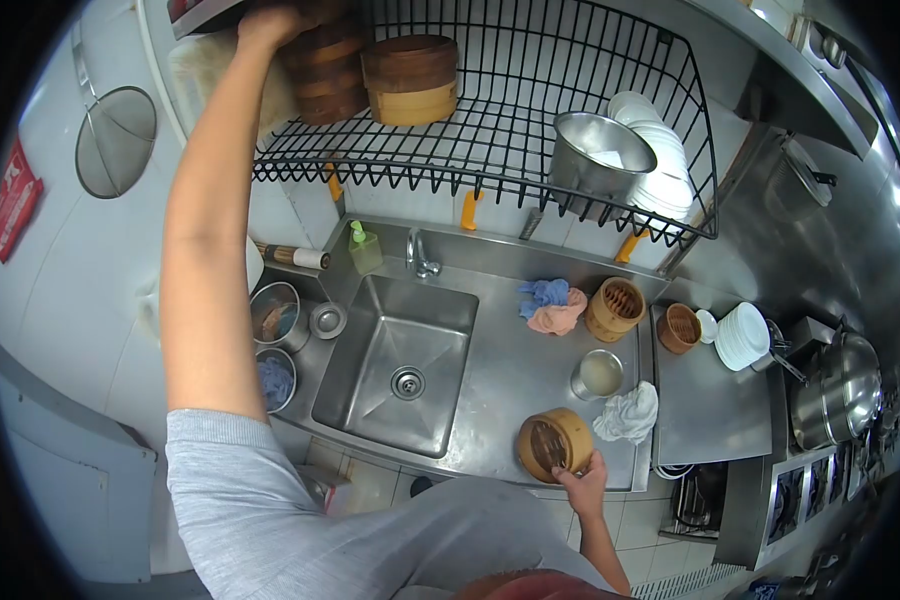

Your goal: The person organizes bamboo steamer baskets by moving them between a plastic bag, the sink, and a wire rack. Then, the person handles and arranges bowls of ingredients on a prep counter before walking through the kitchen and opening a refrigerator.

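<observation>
My right hand [583,484] grips the rim of a round bamboo steamer [567,432] at the counter's front edge, the thumb over its slatted inside. High at the upper left, my left hand [272,24] reaches up beside a stack of dark bamboo steamers [322,75] on the black wire rack [510,120]. Its fingers are lost in shadow at the frame's edge, so their grip cannot be made out. Another two-toned steamer stack [410,80] stands on the rack just right of that one.
Below the rack is a steel sink [370,400] with a tap [420,255]. Blue and pink cloths [555,306], another bamboo steamer [616,308], a metal cup [598,374] and a white cloth [627,413] lie on the counter. White plates [743,337] and a large pot [838,390] stand right.
</observation>
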Tool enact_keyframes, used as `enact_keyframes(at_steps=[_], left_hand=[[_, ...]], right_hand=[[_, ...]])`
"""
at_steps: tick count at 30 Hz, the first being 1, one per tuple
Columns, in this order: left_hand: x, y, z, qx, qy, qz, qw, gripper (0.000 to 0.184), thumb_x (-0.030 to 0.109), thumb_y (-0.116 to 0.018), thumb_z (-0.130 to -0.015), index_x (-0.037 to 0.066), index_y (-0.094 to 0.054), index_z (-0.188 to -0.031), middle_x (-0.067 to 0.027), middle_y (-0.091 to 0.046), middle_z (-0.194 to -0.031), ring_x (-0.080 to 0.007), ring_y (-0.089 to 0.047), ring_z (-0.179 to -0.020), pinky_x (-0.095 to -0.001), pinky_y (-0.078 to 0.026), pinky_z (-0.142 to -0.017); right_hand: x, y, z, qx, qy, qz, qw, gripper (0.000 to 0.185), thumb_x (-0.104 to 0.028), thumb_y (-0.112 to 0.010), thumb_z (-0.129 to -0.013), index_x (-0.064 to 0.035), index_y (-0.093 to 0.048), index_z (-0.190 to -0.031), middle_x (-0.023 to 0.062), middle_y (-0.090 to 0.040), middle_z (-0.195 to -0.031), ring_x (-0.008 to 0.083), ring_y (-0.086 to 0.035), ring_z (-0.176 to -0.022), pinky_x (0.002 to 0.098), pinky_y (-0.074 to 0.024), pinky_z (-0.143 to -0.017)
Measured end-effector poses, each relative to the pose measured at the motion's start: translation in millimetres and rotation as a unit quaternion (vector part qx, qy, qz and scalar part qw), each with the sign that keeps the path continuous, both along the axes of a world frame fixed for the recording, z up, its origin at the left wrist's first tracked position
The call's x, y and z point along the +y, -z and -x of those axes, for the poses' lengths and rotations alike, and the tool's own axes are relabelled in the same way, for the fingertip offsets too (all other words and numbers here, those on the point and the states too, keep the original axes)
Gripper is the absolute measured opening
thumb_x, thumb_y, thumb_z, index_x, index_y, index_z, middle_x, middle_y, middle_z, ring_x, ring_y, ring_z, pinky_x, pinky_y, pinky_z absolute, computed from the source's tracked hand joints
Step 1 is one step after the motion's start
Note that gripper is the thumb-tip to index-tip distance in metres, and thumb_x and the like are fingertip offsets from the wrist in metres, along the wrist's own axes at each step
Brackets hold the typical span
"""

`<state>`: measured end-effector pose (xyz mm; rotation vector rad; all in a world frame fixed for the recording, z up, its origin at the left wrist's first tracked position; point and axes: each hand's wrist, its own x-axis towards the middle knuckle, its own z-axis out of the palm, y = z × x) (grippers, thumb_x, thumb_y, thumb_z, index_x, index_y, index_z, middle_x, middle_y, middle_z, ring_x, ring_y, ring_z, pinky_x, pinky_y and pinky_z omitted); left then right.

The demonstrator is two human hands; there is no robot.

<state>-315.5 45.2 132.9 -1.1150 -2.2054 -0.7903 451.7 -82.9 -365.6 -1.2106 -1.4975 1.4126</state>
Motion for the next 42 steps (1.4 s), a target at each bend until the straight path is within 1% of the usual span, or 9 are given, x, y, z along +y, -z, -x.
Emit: enact_keyframes(at_steps=[8, 12, 16, 18, 20, 25, 34, 41, 42], left_hand=[[-38.9, -12.2, -60.5, 0.212, -0.043, 0.075, 0.974, 0.05, 0.055, -0.069, -0.089, 0.022, -0.068, -0.126, -0.0126, -0.066, -0.124, -0.0326, -0.063, -0.111, -0.0417, -0.052, -0.093], [-40.8, -4.6, -64.2, 0.268, -0.009, 0.103, 0.958, 0.056, 0.058, -0.069, -0.087, 0.021, -0.069, -0.129, -0.0153, -0.064, -0.135, -0.0358, -0.062, -0.122, -0.0431, -0.05, -0.101], [6.4, -5.5, 33.6, 0.229, 0.033, -0.065, 0.971, 0.081, 0.062, -0.072, -0.083, 0.005, -0.057, -0.14, -0.0209, -0.057, -0.145, -0.036, -0.056, -0.131, -0.0433, -0.047, -0.108], [-23.2, 2.0, -33.1, 0.211, -0.004, -0.011, 0.977, 0.089, 0.062, -0.073, -0.082, 0.0, -0.053, -0.142, -0.0229, -0.056, -0.145, -0.0359, -0.055, -0.133, -0.0425, -0.045, -0.11], [-31.5, 3.1, -54.0, 0.208, -0.019, 0.005, 0.978, 0.093, 0.062, -0.074, -0.08, -0.002, -0.051, -0.143, -0.0238, -0.056, -0.145, -0.0362, -0.054, -0.134, -0.0421, -0.044, -0.111], [-35.4, -4.4, -63.3, 0.143, -0.017, 0.027, 0.989, 0.088, 0.061, -0.075, -0.081, 0.0, -0.054, -0.141, -0.0248, -0.06, -0.139, -0.0383, -0.059, -0.128, -0.0439, -0.049, -0.106], [-83.1, 6.3, -110.5, 0.165, -0.024, 0.06, 0.984, 0.061, 0.045, -0.077, -0.083, -0.001, -0.066, -0.122, -0.0285, -0.069, -0.119, -0.039, -0.067, -0.114, -0.0471, -0.055, -0.094], [-141.6, 25.2, -130.5, 0.242, 0.128, -0.066, 0.96, 0.055, 0.039, -0.08, -0.081, 0.0, -0.066, -0.117, -0.0215, -0.069, -0.1, -0.0386, -0.067, -0.09, -0.0478, -0.054, -0.076], [-156.0, 31.8, -128.0, 0.267, 0.154, -0.075, 0.948, 0.057, 0.043, -0.079, -0.084, 0.001, -0.065, -0.121, -0.0198, -0.069, -0.097, -0.0372, -0.067, -0.087, -0.0474, -0.053, -0.073]], right_hand=[[30.1, -155.4, 40.7, 0.146, -0.191, -0.043, 0.97, 0.069, -0.003, -0.086, -0.074, 0.0042, -0.051, -0.132, 0.0114, -0.066, -0.121, 0.0174, -0.066, -0.111, 0.0313, -0.0525, -0.096], [52.4, -267.5, 109.7, 0.22, -0.2, -0.176, 0.938, 0.091, -0.035, -0.086, -0.076, 0.0061, -0.043, -0.145, 0.0141, -0.058, -0.137, 0.0221, -0.054, -0.131, 0.038, -0.0415, -0.112], [92.5, -347.4, 201.7, 0.357, -0.177, -0.133, 0.907, 0.049, -0.028, -0.061, -0.098, 0.003, -0.051, -0.134, 0.0172, -0.063, -0.125, 0.0249, -0.065, -0.112, 0.0443, -0.0565, -0.092], [122.6, -388.1, 249.9, 0.355, -0.219, -0.109, 0.902, 0.045, -0.03, -0.052, -0.104, 0.0036, -0.05, -0.133, 0.021, -0.065, -0.122, 0.0324, -0.073, -0.099, 0.045, -0.0665, -0.07], [158.6, -412.1, 295.8, 0.357, -0.252, -0.106, 0.893, 0.051, -0.032, -0.05, -0.104, 0.0045, -0.043, -0.139, 0.0242, -0.058, -0.133, 0.0342, -0.07, -0.108, 0.0419, -0.0696, -0.071], [209.8, -445.0, 380.9, 0.298, -0.215, -0.056, 0.928, 0.054, -0.036, -0.04, -0.106, 0.0031, -0.038, -0.143, 0.0264, -0.055, -0.137, 0.0396, -0.069, -0.109, 0.0458, -0.069, -0.069], [224.5, -466.2, 422.6, 0.063, -0.205, -0.193, 0.957, 0.057, -0.04, -0.03, -0.106, 0.0023, -0.043, -0.141, 0.0262, -0.062, -0.125, 0.0274, -0.075, -0.087, 0.027, -0.0623, -0.049], [279.9, -452.6, 480.9, -0.182, -0.071, -0.334, 0.922, 0.052, -0.038, -0.032, -0.104, -0.0022, -0.053, -0.135, 0.0175, -0.067, -0.112, 0.0246, -0.07, -0.07, 0.0355, -0.0566, -0.052], [271.5, -454.4, 479.4, -0.191, -0.065, -0.34, 0.918, 0.048, -0.037, -0.035, -0.106, -0.0064, -0.055, -0.137, 0.0156, -0.069, -0.108, 0.0272, -0.072, -0.081, 0.0408, -0.0564, -0.061]])
